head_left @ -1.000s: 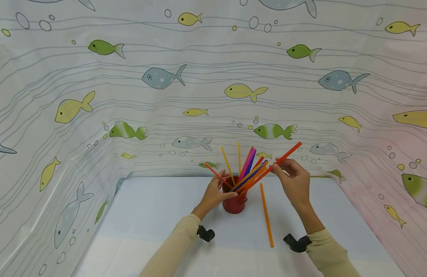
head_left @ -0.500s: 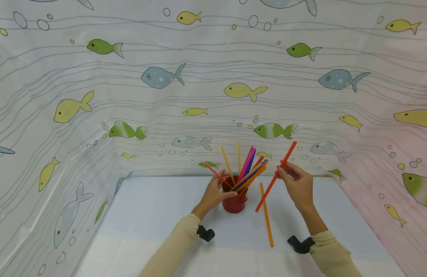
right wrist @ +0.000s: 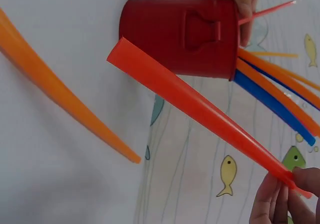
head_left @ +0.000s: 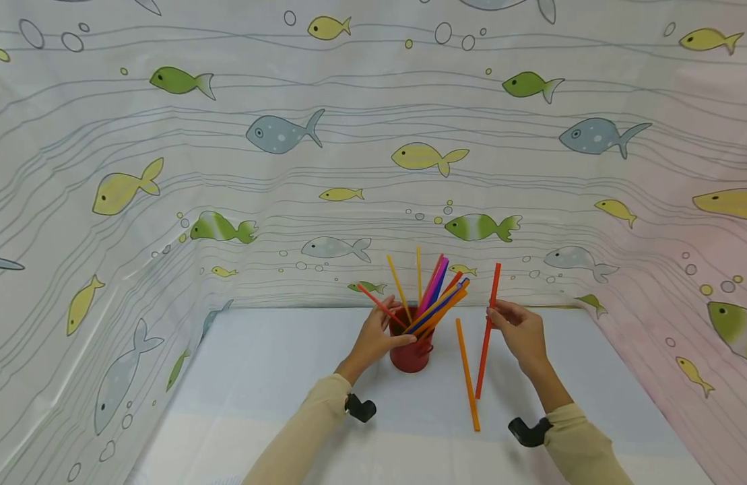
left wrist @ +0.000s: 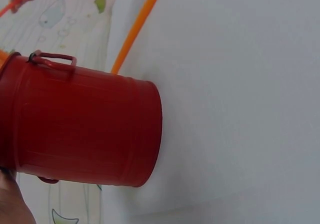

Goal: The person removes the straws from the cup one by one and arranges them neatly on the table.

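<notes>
A small red metal bucket (head_left: 409, 360) with side handles stands upright on the table, several coloured straws (head_left: 434, 300) leaning out of its top. My left hand (head_left: 375, 340) grips the bucket at its rim, thumb across the near side. To the right, my right hand (head_left: 521, 331) pinches a red straw (head_left: 485, 357) between thumb and fingers, above its middle in the head view. Its lower end points down toward the table. An orange straw (head_left: 467, 377) lies flat on the table between the bucket and the red straw.
The white table (head_left: 258, 391) meets a fish-printed curtain (head_left: 373, 168) at the back and sides. Black wrist mounts (head_left: 361, 409) sit on both forearms, over beige sleeves.
My right hand has drawn the red straw away from the bucket to the right, then turned it nearly upright and lowered it beside the orange straw. My left hand stays at the bucket.
</notes>
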`<state>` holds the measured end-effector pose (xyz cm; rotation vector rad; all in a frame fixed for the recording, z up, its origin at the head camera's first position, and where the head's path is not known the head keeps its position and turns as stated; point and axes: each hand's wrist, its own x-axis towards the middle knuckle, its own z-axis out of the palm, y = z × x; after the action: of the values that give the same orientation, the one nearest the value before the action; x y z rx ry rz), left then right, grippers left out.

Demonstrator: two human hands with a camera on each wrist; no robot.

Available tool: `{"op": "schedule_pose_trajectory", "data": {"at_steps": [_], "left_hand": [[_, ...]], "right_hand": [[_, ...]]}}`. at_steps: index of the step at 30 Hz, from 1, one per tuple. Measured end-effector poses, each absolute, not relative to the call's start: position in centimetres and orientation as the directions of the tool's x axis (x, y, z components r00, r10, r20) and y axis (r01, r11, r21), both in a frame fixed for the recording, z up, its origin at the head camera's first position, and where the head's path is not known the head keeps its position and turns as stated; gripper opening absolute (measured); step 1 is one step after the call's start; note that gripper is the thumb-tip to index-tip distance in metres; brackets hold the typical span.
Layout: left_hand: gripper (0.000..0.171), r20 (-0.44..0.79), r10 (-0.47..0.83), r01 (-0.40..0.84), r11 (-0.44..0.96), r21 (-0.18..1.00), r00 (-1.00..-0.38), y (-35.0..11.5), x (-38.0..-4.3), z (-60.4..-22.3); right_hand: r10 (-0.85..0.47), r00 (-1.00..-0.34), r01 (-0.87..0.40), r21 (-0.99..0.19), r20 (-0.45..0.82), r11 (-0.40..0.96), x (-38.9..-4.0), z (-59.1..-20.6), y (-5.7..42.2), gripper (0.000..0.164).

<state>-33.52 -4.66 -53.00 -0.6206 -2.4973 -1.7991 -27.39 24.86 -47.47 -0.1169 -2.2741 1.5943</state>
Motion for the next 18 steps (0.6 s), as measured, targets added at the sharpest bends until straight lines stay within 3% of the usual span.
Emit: {"op": "schedule_pose_trajectory", "data": {"at_steps": [18], "left_hand": [[0.100, 0.223, 0.326, 0.309, 0.242, 0.920, -0.919, -4.7, -33.6, -52.8]], "right_hand": [[0.183, -0.983, 0.046, -0.942, 0.017, 0.333, -28.6, -52.6, 26.3, 0.040]]}}
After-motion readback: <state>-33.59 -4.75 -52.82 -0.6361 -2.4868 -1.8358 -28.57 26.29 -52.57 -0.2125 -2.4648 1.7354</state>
